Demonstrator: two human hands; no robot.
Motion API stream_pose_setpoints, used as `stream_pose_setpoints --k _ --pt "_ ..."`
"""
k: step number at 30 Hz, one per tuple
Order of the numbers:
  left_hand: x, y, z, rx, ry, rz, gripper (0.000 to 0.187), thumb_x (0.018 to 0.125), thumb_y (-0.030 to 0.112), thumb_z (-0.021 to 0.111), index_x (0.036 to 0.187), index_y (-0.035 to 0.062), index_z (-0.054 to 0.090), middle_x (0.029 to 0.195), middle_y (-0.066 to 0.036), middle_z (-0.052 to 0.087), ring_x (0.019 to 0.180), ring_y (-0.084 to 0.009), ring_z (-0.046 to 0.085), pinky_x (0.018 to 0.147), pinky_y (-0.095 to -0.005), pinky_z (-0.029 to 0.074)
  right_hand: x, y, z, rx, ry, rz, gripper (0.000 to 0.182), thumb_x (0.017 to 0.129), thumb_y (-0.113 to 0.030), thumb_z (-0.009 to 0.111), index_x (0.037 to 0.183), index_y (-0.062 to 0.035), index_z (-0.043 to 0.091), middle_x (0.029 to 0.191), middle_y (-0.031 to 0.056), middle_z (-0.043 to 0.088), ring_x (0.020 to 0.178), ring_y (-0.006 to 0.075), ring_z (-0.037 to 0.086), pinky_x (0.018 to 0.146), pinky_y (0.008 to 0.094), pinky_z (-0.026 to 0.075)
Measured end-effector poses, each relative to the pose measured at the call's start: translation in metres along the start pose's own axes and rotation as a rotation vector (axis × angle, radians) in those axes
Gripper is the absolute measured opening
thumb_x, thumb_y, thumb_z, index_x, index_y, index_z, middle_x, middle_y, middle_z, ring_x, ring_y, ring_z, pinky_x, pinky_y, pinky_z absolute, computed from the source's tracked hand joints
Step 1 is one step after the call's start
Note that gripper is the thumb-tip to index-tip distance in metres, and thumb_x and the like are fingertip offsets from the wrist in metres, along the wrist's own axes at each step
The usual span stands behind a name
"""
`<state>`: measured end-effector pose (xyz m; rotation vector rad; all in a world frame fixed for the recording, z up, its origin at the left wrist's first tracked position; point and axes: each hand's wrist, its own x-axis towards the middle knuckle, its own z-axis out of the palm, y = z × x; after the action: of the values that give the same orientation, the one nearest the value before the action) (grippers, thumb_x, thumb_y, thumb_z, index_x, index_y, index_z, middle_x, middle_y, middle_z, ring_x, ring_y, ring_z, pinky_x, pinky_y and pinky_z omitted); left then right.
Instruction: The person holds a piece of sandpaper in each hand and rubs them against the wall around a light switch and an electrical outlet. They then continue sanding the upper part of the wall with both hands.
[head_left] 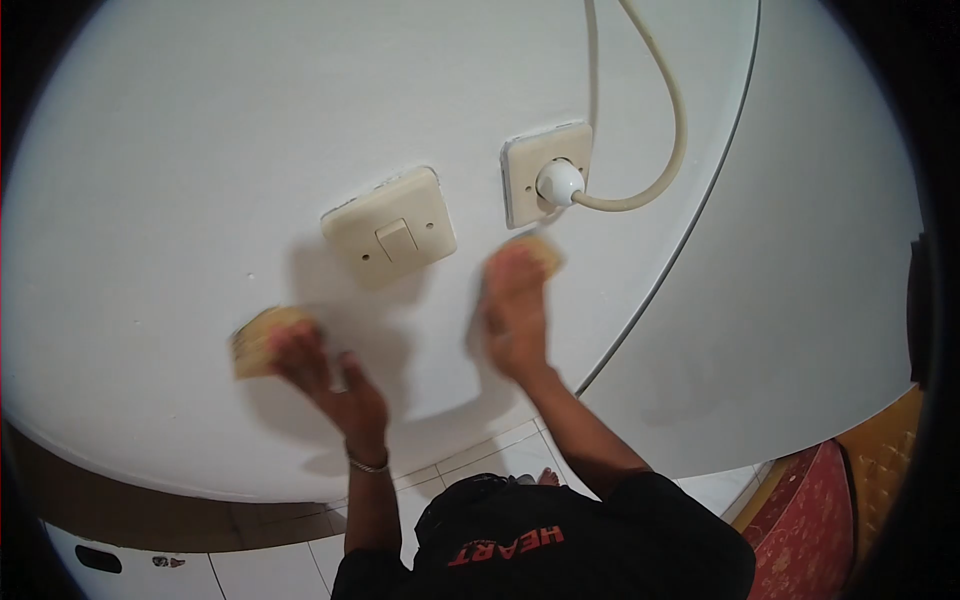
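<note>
A flat yellow-tan pad (258,342), dark marks along its left edge, lies against the white wall (180,180) under the fingers of my left hand (335,385). My right hand (517,315), blurred by motion, presses a similar yellow-tan pad (543,255) to the wall just below the socket. Between and above the hands sits a cream light switch (396,238) with a single rocker. Higher on the right, the cream wall socket (520,160) has a round white plug (560,184) in it. Both pads are partly covered by the fingers.
A cream cable (678,120) loops from the plug up the wall. To the right, a dark seam (690,235) borders a grey-white panel (800,300). Below are white floor tiles (270,570), a bare foot (548,478) and red patterned fabric (800,520).
</note>
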<state>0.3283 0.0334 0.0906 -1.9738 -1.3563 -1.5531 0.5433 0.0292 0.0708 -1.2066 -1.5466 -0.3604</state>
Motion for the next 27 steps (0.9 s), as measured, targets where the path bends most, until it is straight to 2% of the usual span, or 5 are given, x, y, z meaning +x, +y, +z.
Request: stream_pose_setpoints --k 4,11,15,23,27 --pt "0.006 0.0 0.001 0.058 0.121 -0.017 0.055 0.098 0.031 0.029 0.141 -0.0021 0.019 0.15 -0.015 0.011 0.139 -0.0311 0.002 0.109 -0.0467 -0.005 0.026 0.001 -0.01 0.077 0.287 0.357 0.055 0.086 -0.003 0.046 0.137 0.0038 0.027 0.145 0.0242 0.02 0.136 0.0378 0.014 0.109 0.0474 0.01" --pt "-0.007 0.015 0.009 -0.038 -0.083 0.012 0.056 0.095 0.029 0.033 0.14 -0.0022 0.02 0.148 -0.02 0.012 0.139 -0.0332 0.004 0.109 -0.0494 -0.005 -0.013 -0.018 0.018 -0.102 -0.18 -0.138 0.065 0.07 -0.003 0.056 0.133 -0.0034 0.04 0.141 0.0186 0.032 0.132 0.0406 0.026 0.107 0.055 0.015" --pt "0.002 -0.006 0.002 0.04 0.113 -0.059 0.057 0.095 0.03 0.032 0.14 -0.0029 0.019 0.148 -0.02 0.011 0.139 -0.0341 0.002 0.108 -0.0505 -0.007 0.022 0.01 -0.022 0.115 0.322 0.416 0.052 0.087 0.001 0.044 0.137 0.0042 0.028 0.144 0.0236 0.021 0.135 0.0375 0.017 0.109 0.0421 0.015" --pt "-0.017 0.001 0.017 -0.095 -0.065 -0.086 0.056 0.096 0.03 0.032 0.142 0.0012 0.017 0.148 -0.02 0.011 0.139 -0.0326 0.005 0.109 -0.0489 -0.005 -0.018 -0.019 0.019 -0.046 -0.349 -0.21 0.07 0.07 -0.004 0.053 0.138 -0.0092 0.035 0.144 0.016 0.027 0.135 0.0342 0.021 0.109 0.0495 0.014" --pt "-0.001 -0.026 -0.006 0.106 0.138 -0.108 0.059 0.098 0.032 0.032 0.142 0.0005 0.011 0.15 -0.016 0.004 0.139 -0.0296 0.0 0.11 -0.0467 -0.006 0.021 0.008 -0.026 0.565 0.287 0.439 0.059 0.083 0.005 0.045 0.138 0.0021 0.026 0.145 0.0258 0.018 0.136 0.0376 0.014 0.11 0.0435 0.011"
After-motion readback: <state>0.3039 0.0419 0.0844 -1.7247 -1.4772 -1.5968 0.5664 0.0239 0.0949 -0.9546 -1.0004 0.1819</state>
